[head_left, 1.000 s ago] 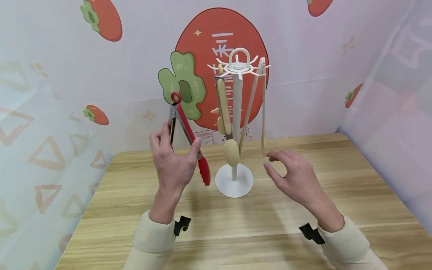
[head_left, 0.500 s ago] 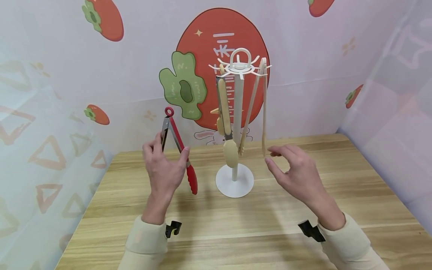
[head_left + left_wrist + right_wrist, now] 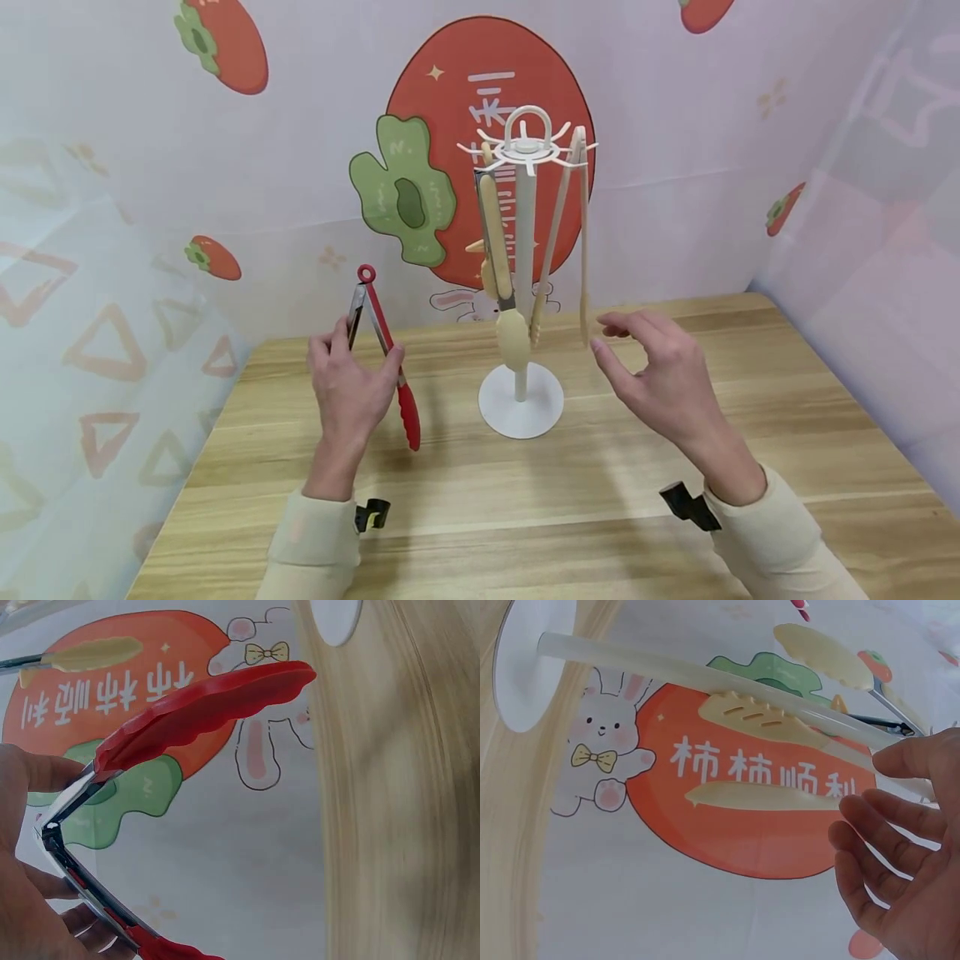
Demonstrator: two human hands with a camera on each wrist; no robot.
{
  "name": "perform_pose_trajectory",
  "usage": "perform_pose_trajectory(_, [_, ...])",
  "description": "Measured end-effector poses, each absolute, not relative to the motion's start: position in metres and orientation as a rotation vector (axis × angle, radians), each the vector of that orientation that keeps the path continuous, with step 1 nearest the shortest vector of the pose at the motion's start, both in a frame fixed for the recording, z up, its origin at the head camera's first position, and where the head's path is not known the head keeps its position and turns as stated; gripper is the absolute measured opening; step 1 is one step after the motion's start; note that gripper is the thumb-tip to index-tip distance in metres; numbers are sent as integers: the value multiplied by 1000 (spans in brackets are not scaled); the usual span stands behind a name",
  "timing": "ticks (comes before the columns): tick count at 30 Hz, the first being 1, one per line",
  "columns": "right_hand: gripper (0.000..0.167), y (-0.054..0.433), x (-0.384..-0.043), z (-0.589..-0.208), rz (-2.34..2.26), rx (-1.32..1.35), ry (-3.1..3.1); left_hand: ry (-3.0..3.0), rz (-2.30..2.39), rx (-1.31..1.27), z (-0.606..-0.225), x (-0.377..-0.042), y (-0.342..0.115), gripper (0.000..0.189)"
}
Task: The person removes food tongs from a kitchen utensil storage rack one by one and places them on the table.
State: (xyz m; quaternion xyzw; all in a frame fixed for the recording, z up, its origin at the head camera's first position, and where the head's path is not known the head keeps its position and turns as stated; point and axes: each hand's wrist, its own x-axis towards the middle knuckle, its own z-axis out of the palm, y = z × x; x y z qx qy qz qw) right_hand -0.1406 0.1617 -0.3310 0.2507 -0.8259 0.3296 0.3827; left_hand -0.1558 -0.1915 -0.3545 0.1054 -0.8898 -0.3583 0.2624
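In the head view my left hand [image 3: 348, 387] holds a pair of red-and-metal kitchen tongs [image 3: 382, 322] between thumb and fingers. They hang spread apart, red ring upward, left of a white rack [image 3: 525, 225]. The left wrist view shows their scalloped red tip [image 3: 199, 716]. My right hand [image 3: 667, 375] is empty, fingers loosely bent, just right of cream tongs [image 3: 585, 250] hanging from the rack. In the right wrist view a slotted end [image 3: 754, 720] of those tongs shows beyond the hand [image 3: 922, 870]. Cream-and-metal tongs [image 3: 496, 242] hang on the rack's left side.
The rack's round white base [image 3: 551, 408] stands on a wooden table [image 3: 480, 517]. Several white hooks ring its top, under a loop handle [image 3: 528, 110]. A printed cloth backdrop [image 3: 660, 233] rises behind and along both sides.
My left hand has moved the red tongs down and to the left, away from the rack. The right hand has stayed nearly in place.
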Motion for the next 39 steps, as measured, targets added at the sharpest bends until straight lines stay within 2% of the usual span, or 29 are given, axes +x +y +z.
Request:
perform_pose_trajectory(9, [25, 162, -145, -327, 887, 608, -2081, -2524, -923, 360, -364, -154, -205, 80])
perform_pose_trajectory(26, [38, 156, -149, -319, 971, 512, -2078, -2696, -814, 409, -378, -153, -224, 85])
perform_pose_trajectory(39, [45, 152, -154, -316, 1002, 496, -2091, -2824, -792, 465, -387, -152, -234, 81])
